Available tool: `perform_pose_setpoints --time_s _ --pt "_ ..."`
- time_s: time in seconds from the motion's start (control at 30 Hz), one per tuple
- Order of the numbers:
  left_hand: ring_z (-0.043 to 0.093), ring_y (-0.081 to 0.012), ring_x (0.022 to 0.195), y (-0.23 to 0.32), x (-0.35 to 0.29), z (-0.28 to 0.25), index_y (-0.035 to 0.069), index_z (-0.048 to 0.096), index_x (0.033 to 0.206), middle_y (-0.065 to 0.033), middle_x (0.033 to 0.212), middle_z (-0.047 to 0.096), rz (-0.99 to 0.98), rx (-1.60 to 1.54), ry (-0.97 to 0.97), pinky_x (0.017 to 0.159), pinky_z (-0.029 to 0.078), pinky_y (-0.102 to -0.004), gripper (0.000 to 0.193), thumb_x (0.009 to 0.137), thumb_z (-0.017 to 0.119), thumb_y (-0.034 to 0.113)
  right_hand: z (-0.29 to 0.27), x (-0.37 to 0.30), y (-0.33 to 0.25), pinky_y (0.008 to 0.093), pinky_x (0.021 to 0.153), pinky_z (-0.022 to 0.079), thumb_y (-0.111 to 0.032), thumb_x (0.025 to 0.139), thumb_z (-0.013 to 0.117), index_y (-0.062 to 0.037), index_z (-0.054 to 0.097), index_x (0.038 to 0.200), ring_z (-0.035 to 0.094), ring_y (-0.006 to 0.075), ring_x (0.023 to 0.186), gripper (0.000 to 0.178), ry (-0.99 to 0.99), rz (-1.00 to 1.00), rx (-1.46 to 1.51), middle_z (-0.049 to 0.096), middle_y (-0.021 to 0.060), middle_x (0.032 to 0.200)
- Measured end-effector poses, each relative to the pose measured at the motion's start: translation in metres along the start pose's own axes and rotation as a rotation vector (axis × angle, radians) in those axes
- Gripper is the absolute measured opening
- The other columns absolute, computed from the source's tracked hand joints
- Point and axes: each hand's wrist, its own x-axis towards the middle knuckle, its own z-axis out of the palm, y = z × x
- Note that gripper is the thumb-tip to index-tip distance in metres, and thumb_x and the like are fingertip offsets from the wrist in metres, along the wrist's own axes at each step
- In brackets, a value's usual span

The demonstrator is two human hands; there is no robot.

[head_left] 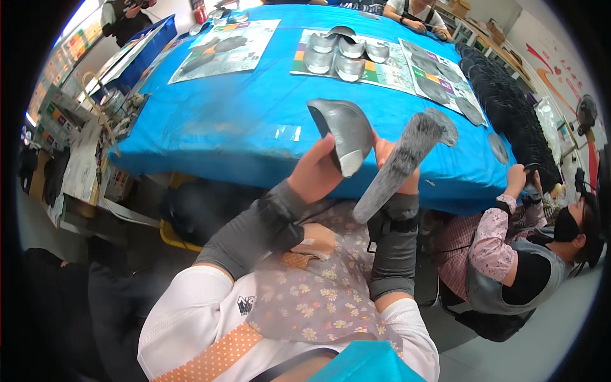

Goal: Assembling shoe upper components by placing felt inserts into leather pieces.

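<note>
Blue table (pixel 210 118) below, the left hand (pixel 315 170) grips a bare silver shell (pixel 351 130) and the right hand (pixel 408 182) holds a fuzzy grey strip (pixel 398 165), seemingly not joined yet, with more bare shells (pixel 350 68) on paper (pixel 393 77) maybe left to do.

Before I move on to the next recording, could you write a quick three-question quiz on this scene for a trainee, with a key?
1. Multiple choice: what does the left hand hold?
a) a pair of scissors
b) a curved grey shell
c) a paper cup

2. True or false: the long grey furry piece is at the right hand, not at the left.

3. Short answer: on which side of the picture is the co-worker's pink floral sleeve?

Key
1: b, a curved grey shell.
2: True.
3: The right side.
</note>
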Motion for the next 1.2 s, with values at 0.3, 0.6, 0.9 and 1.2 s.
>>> perform_pose_setpoints --time_s 0.3,0.6,0.9,1.2 --pt "0.052 -0.0239 0.109 0.041 -0.042 0.076 0.001 0.036 0.133 -0.0144 0.122 0.051 0.458 1.56 -0.17 0.091 0.041 -0.036 0.102 0.049 0.09 0.021 0.054 -0.025 -0.09 0.0479 0.09 0.045 0.006 0.075 0.062 0.0034 0.063 0.068 0.062 0.0191 0.073 0.008 0.039 -0.222 -0.968 0.064 0.005 0.072" --pt "0.057 -0.0331 0.099 0.029 -0.038 0.092 0.005 0.044 0.132 -0.015 0.12 0.055 0.542 1.773 -0.324 0.085 0.044 -0.041 0.094 0.05 0.085 0.028 0.058 -0.028 -0.092 0.0458 0.092 0.043 0.01 0.063 0.06 0.0027 0.063 0.074 0.06 0.0235 0.076 0.014 -0.052 -0.272 -1.108 0.064 0.0078 0.075" --pt "0.056 -0.0337 0.104 0.027 -0.041 0.089 0.001 0.045 0.129 -0.019 0.12 0.054 0.552 1.944 -0.296 0.088 0.043 -0.0421 0.094 0.049 0.086 0.025 0.061 -0.028 -0.091 0.0449 0.091 0.043 0.007 0.066 0.063 0.0028 0.064 0.076 0.061 0.0231 0.077 0.011 -0.009 -0.326 -1.136 0.064 0.0081 0.075" --pt "0.056 -0.0343 0.103 0.026 -0.039 0.091 0.001 0.047 0.128 -0.0189 0.121 0.054 0.57 1.968 -0.304 0.088 0.043 -0.0426 0.091 0.05 0.086 0.026 0.061 -0.028 -0.091 0.0447 0.091 0.043 0.007 0.065 0.063 0.002 0.065 0.077 0.061 0.0234 0.078 0.013 -0.028 -0.314 -1.122 0.064 0.0082 0.076"
